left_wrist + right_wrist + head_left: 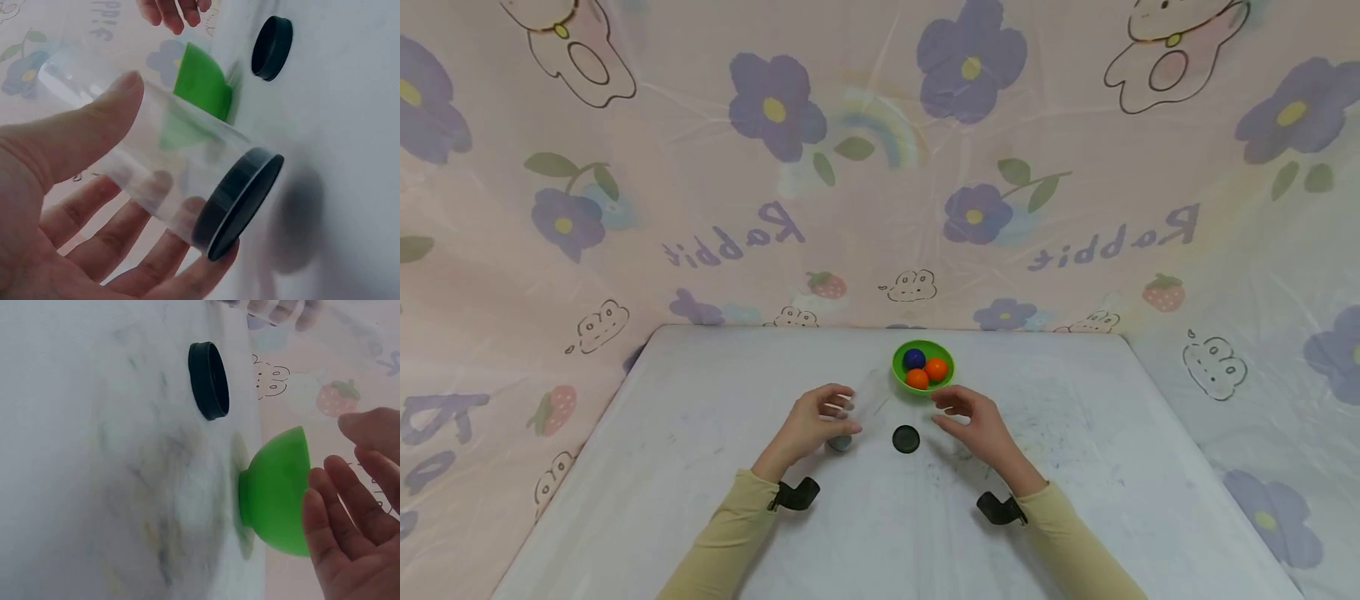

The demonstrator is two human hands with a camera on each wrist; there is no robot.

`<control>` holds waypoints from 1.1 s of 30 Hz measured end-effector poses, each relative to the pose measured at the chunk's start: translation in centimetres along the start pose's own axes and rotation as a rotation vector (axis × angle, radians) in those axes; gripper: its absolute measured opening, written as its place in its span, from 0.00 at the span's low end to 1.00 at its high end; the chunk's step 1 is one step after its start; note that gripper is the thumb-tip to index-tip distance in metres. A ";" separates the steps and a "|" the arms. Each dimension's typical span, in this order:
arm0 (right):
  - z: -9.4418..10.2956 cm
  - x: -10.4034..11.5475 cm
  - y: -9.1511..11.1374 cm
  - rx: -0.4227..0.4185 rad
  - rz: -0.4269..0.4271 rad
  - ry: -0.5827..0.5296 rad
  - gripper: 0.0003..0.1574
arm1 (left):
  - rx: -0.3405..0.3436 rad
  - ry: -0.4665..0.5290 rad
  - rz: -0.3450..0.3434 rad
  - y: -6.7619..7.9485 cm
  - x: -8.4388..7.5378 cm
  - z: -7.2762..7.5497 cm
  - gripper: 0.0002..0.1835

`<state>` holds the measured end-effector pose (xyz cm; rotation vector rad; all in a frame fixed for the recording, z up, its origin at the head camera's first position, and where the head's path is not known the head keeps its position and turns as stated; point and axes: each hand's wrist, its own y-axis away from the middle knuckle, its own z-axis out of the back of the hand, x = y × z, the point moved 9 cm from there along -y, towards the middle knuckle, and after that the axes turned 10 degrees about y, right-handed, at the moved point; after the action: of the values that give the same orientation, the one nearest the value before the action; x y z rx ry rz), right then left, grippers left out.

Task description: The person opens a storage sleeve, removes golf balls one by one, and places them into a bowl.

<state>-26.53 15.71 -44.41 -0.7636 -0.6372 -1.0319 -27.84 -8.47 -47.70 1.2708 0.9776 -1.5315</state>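
Note:
My left hand (pixel 816 418) grips a clear plastic tube (pixel 181 131) between thumb and fingers. A black cap (pixel 240 203) covers the tube's near end, and the tube tilts above the white table. Nothing shows inside it. To the right, a loose black lid (pixel 906 439) lies on the table between my hands, its hollow side up. My right hand (pixel 976 423) hovers beside the green bowl (pixel 275 494) with fingers loosely bent and nothing in them. Inside the bowl are a dark blue ball (pixel 914 359) and two orange balls (pixel 936 369).
The white table (pixel 715 467) runs back to a patterned cloth (pixel 865 200) hanging behind it and along both sides. Black cameras are strapped on both wrists, the left camera (pixel 797 495) and the right camera (pixel 998 508). Faint dark smudges mark the tabletop's right part.

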 end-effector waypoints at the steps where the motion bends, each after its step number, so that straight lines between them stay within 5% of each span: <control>1: -0.1 -0.5 0.0 -0.001 -0.003 0.005 0.21 | -0.005 0.004 0.006 -0.1 0.2 -0.1 0.32; 7: -0.3 -2.9 0.3 0.002 -0.033 0.013 0.23 | -0.026 -0.019 0.005 -0.6 0.9 -0.9 0.30; 26: 0.5 -3.8 1.4 -0.020 -0.046 0.035 0.23 | -0.011 0.002 -0.082 -0.4 0.6 -3.1 0.27; 33: 1.3 -4.5 1.8 0.002 -0.053 0.090 0.23 | 0.022 -0.088 -0.059 0.0 1.2 -2.6 0.41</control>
<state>-26.72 19.60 -47.52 -0.6977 -0.5831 -1.1083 -27.14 -6.16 -49.27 1.1889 0.9511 -1.6336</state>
